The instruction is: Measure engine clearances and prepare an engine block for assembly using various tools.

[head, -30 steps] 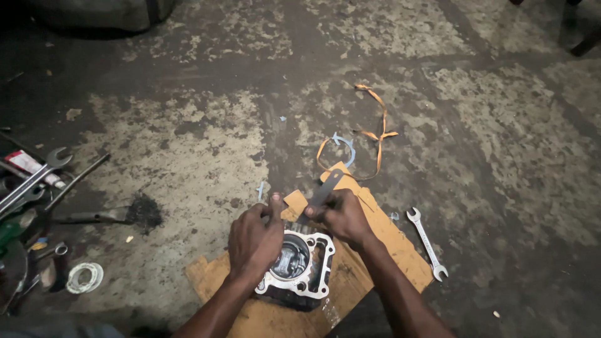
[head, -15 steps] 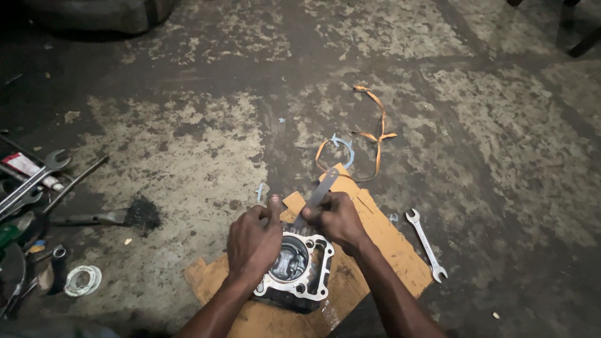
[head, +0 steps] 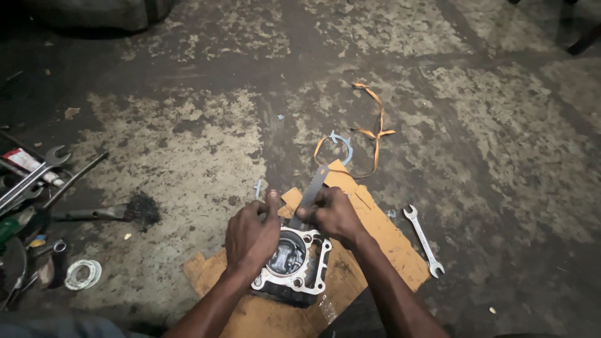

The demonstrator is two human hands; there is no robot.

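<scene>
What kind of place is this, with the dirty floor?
Probably a repair workshop for engines. The concrete floor is stained dark, spanners lie about, and an engine cylinder block sits on cardboard under the left hand and right hand.
</scene>
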